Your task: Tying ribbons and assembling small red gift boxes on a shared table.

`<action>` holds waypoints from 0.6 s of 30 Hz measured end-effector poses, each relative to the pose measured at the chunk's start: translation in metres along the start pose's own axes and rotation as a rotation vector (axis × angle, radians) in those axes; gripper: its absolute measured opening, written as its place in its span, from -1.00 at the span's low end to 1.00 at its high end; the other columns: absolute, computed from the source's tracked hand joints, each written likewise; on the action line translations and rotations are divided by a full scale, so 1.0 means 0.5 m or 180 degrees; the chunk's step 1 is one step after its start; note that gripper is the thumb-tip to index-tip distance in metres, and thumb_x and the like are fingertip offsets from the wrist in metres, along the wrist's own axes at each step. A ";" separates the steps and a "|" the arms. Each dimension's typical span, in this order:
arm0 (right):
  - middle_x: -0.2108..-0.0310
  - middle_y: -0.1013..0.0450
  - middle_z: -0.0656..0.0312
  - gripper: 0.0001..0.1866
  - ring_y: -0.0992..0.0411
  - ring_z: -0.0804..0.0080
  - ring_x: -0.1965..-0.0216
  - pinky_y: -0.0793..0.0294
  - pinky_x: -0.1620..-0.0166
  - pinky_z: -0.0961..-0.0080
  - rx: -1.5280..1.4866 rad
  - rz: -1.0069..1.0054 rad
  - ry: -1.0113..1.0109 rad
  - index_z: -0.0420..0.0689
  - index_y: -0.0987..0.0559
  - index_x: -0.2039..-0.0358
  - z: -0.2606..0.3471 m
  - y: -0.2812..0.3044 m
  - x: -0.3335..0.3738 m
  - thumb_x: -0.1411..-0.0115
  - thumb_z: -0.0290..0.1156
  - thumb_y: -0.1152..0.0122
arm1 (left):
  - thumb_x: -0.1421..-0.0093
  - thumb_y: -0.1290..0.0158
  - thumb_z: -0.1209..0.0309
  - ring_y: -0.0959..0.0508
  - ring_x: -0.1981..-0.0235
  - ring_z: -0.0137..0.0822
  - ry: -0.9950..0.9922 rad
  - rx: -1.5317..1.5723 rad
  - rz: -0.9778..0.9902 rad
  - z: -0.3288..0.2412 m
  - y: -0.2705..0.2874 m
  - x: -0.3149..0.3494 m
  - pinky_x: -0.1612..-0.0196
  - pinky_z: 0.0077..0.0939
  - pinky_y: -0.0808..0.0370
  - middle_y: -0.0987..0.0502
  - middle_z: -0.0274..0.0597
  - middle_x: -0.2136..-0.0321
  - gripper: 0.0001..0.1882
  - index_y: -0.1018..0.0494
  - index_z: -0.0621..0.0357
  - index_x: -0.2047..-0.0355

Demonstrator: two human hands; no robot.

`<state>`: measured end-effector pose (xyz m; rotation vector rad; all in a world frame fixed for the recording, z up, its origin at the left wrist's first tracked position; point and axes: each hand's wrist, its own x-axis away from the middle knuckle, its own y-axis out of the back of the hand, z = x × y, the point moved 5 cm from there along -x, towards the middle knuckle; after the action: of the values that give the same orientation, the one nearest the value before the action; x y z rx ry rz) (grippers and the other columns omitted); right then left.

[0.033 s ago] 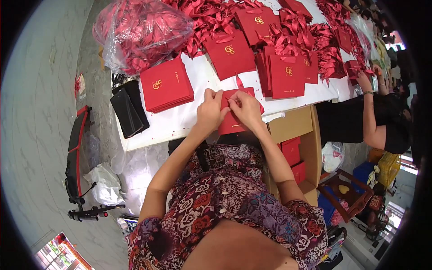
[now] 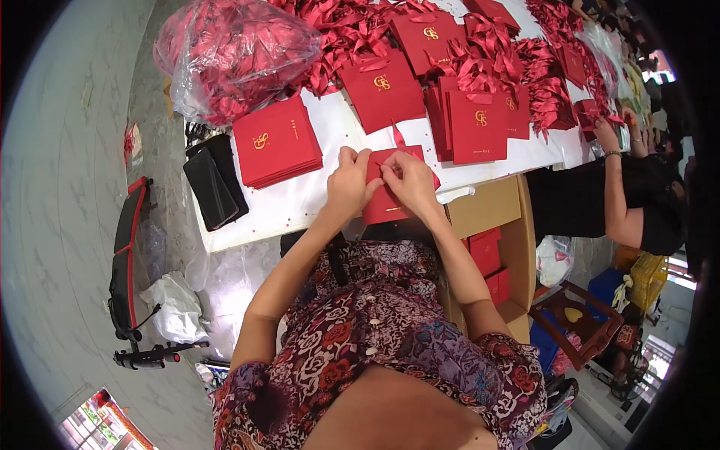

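Observation:
A small red paper gift bag (image 2: 384, 211) lies at the front edge of the table before me. My left hand (image 2: 349, 181) grips the bag's left side, thumb on its face and fingers curled. My right hand (image 2: 409, 182) is closed in a pinch over the bag's upper part, on what looks like a thin end of red ribbon; its fingertips partly hide it. Another piece of red ribbon (image 2: 398, 135) sticks up beyond the bag's far edge. Left of my hands sits a neat stack of flat red bags (image 2: 277, 142) with gold print.
Beyond my hands lie more red bags (image 2: 382, 88) and heaped ribbons (image 2: 352, 37). A clear plastic sack (image 2: 232, 60) of red ribbon and a dark phone (image 2: 210, 186) are at left. An open carton (image 2: 487, 214) holding red bags stands by my right arm. Another person's arm (image 2: 615, 187) is farther right.

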<state>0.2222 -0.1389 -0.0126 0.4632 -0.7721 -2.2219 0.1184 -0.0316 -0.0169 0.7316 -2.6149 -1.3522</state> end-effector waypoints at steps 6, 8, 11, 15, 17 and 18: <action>0.53 -0.51 0.13 -0.87 -0.50 0.15 0.45 -0.47 0.33 0.26 0.0018 -0.0130 0.0063 -0.18 -0.56 0.45 -0.008 -0.002 0.000 -0.09 -0.39 -0.27 | 0.11 -0.40 0.22 -0.56 0.21 0.05 0.0053 0.0060 0.0103 -0.001 0.014 -0.024 0.22 -0.19 -0.55 -0.38 -0.01 0.13 -0.32 -0.41 0.17 0.00; 0.53 -0.51 0.13 -0.87 -0.50 0.15 0.45 -0.47 0.34 0.26 -0.0042 -0.0145 0.0063 -0.18 -0.56 0.45 -0.009 0.000 0.001 -0.09 -0.39 -0.27 | 0.12 -0.41 0.28 -0.54 0.19 0.03 -0.0025 0.0039 0.0192 -0.006 0.017 -0.028 0.20 -0.20 -0.54 -0.39 -0.02 0.14 -0.35 -0.40 0.18 0.03; 0.53 -0.51 0.14 -0.87 -0.50 0.16 0.45 -0.47 0.35 0.26 -0.0090 -0.0143 0.0037 -0.18 -0.55 0.46 -0.004 0.003 0.001 -0.09 -0.39 -0.28 | 0.09 -0.37 0.38 -0.53 0.21 0.04 -0.0178 0.0165 -0.0068 -0.013 0.023 -0.025 0.23 -0.17 -0.52 -0.40 -0.02 0.17 -0.45 -0.40 0.17 0.09; 0.55 -0.52 0.15 -0.85 -0.50 0.17 0.49 -0.47 0.36 0.25 -0.0170 -0.0061 -0.0032 -0.17 -0.55 0.47 0.005 0.000 0.002 -0.08 -0.37 -0.28 | 0.04 -0.31 0.47 -0.52 0.24 0.06 -0.0235 0.0310 -0.0086 -0.005 0.026 -0.025 0.26 -0.15 -0.49 -0.40 -0.02 0.22 -0.55 -0.38 0.15 0.14; 0.57 -0.51 0.16 -0.85 -0.50 0.17 0.50 -0.47 0.36 0.26 -0.0118 -0.0093 -0.0040 -0.18 -0.56 0.49 0.013 -0.006 0.000 -0.07 -0.37 -0.28 | 0.00 -0.24 0.54 -0.52 0.28 0.07 -0.0227 0.0483 -0.0159 0.001 0.027 -0.029 0.27 -0.14 -0.46 -0.41 0.00 0.26 -0.62 -0.38 0.13 0.17; 0.59 -0.51 0.16 -0.85 -0.50 0.18 0.51 -0.47 0.37 0.27 -0.0064 -0.0127 -0.0053 -0.18 -0.56 0.50 0.015 -0.007 -0.001 -0.06 -0.36 -0.28 | 0.00 -0.24 0.54 -0.52 0.28 0.07 -0.0224 0.0480 -0.0166 0.003 0.027 -0.029 0.27 -0.14 -0.46 -0.41 0.00 0.26 -0.62 -0.38 0.13 0.17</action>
<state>0.2168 -0.1337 -0.0090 0.4545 -0.7544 -2.2712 0.1258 -0.0170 -0.0056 0.7909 -2.7962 -1.2253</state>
